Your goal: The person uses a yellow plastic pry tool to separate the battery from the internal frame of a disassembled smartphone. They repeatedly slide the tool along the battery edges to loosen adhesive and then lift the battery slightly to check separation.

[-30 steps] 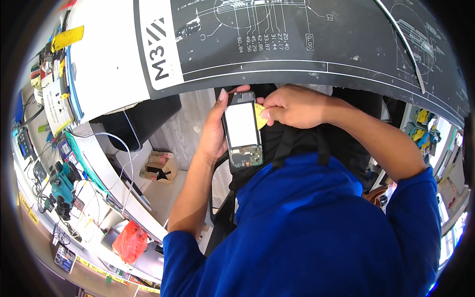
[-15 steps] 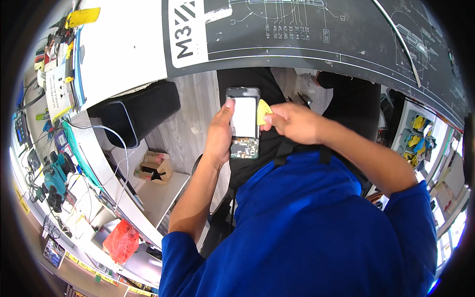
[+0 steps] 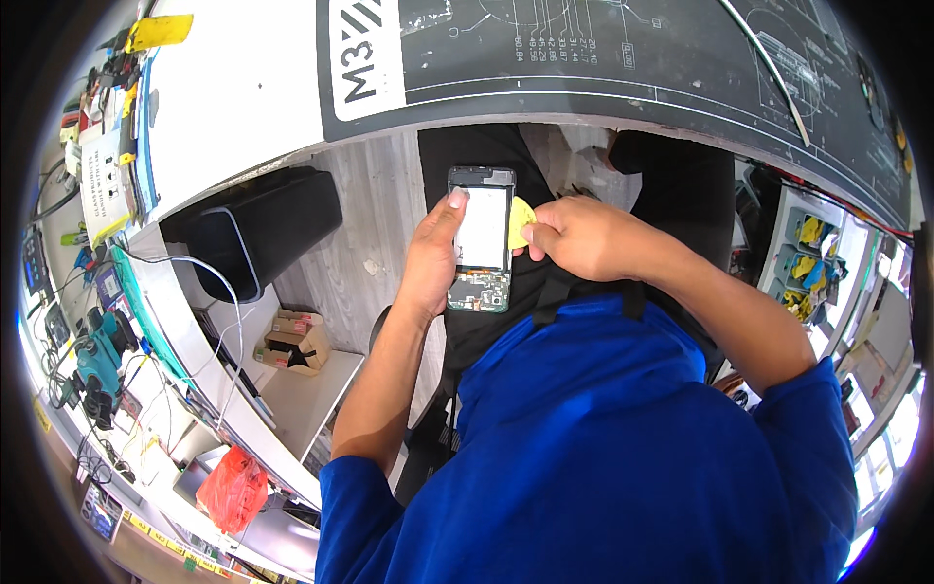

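An opened smartphone is held upright over my lap, its pale battery area and green circuit board exposed. My left hand grips its left edge, with the thumb lying over the pale area. In a pinch between thumb and fingers, my right hand holds a yellow pry pick. The pick's edge meets the phone's right side; whether it sits inside the seam I cannot tell.
Ahead stands a workbench with a black printed mat. Below it, at left, is a black bin. A cardboard box rests on a low shelf. A red plastic bag lies among cables and tools at the left; parts trays stand right.
The view has shifted slightly. The phone looks turned a little, and my right hand with the pick remains at its right edge.
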Tool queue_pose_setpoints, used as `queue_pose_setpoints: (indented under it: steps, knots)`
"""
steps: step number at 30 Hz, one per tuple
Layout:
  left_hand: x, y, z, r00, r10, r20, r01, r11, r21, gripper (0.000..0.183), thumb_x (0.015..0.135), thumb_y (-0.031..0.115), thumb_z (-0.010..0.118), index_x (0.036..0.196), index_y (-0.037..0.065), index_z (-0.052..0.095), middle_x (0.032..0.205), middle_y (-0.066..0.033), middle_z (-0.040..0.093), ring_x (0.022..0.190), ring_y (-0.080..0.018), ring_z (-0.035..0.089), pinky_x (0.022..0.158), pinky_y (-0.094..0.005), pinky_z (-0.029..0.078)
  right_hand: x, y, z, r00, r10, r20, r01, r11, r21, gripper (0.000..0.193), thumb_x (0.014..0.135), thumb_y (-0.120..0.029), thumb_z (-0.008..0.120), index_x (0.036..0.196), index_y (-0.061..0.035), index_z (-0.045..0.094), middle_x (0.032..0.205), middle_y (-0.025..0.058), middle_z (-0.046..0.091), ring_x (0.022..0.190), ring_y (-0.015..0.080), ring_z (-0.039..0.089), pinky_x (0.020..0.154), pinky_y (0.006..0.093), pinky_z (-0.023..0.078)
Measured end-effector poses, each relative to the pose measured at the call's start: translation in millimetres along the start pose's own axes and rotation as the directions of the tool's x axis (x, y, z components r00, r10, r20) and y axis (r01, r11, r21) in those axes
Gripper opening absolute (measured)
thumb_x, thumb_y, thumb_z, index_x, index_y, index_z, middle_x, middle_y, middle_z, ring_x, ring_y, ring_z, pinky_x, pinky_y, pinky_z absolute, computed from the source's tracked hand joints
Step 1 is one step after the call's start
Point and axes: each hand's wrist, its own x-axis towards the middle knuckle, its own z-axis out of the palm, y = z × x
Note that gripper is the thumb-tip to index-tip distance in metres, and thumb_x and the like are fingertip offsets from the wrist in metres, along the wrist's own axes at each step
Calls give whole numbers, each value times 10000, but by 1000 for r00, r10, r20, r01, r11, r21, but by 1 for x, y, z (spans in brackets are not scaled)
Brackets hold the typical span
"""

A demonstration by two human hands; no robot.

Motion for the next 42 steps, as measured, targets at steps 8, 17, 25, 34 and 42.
queue_pose_setpoints:
  steps: [8, 17, 25, 34, 42]
  knots:
    - [0, 2, -3, 998, 15, -55, -13, 999, 33, 521, 1110, 469, 475, 1336, 16, 597, 1142, -108, 711, 1000, -179, 710, 896, -330, 575, -8, -8, -1, 994, 110, 24, -112, 991, 76, 393, 1040, -327, 520, 929, -28, 749, 837, 171, 719, 835, 313, 697, 788, 437, 507]
    - [4, 2, 0, 997, 39, 62, -39, 999, -15, 523, 1119, 456, 438, 1314, -2, 601, 1189, -171, 740, 1050, -223, 734, 942, -339, 575, 2, 2, 19, 997, -11, -78, 6, 998, -54, 378, 1055, -296, 522, 934, 5, 717, 837, 182, 726, 850, 380, 693, 799, 472, 513]
    - [13, 2, -6, 998, 22, 57, -18, 998, -56, 567, 1128, 468, 379, 1339, -17, 582, 1225, -196, 722, 1022, -259, 749, 907, -376, 614, 26, 19, 10, 994, -44, 101, 9, 947, 321, 382, 1100, -314, 514, 902, -23, 662, 615, -17, 439, 558, 102, 377, 544, 329, 329]
    - [23, 0, -14, 998, -17, 58, 21, 998, -65, 587, 1129, 492, 353, 1326, 1, 607, 1190, -157, 732, 989, -233, 750, 844, -354, 619, 43, 28, 13, 987, -139, 81, 101, 928, 358, 382, 1106, -321, 517, 892, -30, 638, 629, -26, 425, 582, 92, 368, 560, 302, 320]
    - [20, 4, -7, 996, -16, 85, 23, 996, -85, 615, 1128, 505, 359, 1343, -16, 605, 1194, -187, 738, 1042, -249, 746, 917, -357, 599, 23, 21, 3, 986, -70, 154, 16, 944, 331, 391, 1106, -368, 508, 939, -44, 650, 661, -34, 431, 601, 91, 388, 572, 285, 329]
